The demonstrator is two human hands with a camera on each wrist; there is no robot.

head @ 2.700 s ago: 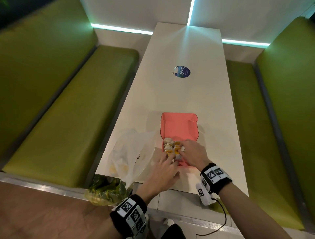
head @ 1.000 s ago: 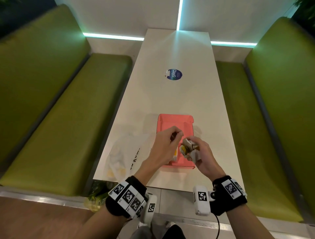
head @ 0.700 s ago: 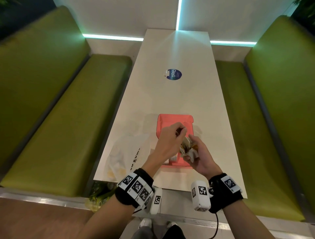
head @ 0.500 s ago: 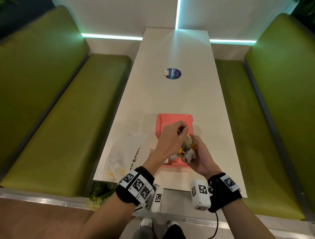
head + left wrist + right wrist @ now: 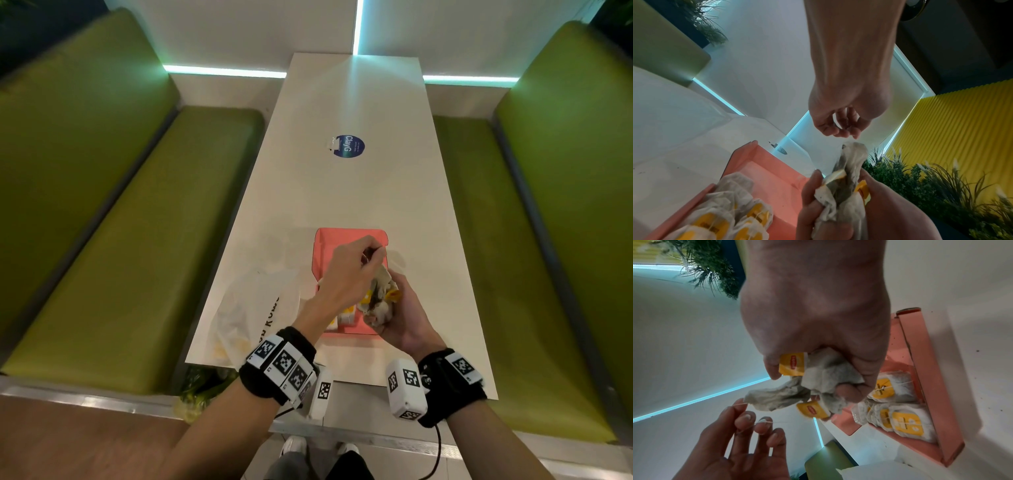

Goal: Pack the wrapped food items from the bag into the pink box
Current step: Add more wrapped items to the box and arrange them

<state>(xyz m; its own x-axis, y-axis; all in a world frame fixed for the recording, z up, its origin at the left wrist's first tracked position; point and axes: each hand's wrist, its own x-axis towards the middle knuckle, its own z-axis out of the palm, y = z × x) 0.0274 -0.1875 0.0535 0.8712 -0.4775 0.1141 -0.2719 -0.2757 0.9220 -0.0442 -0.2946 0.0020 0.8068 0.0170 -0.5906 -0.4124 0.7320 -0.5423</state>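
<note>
A round blue sticker (image 5: 348, 146) is lying on the white desk (image 5: 342, 192). Green benches (image 5: 144, 240) are flanking it, light strips (image 5: 224, 71) are glowing along the wall, and plants (image 5: 920, 186) are standing by a yellow ribbed panel (image 5: 962, 129).

right hand (image 5: 404, 318) clenched, left hand (image 5: 349, 274) pinching

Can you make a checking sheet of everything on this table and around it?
Surface: long white table, smooth.
Job's things: open pink cardboard box holds a row of yellow-tagged tea bags; translucent white plastic bag lies left of it.
Clutter: round blue sticker on the table.
Grips: left hand pinches a thin white string; right hand grips a crumpled bunch of tea bags over the box.
Cables: black cable hangs from the right wristband.
Surroundings: green padded benches both sides, glowing light strips, leafy plants.
</note>
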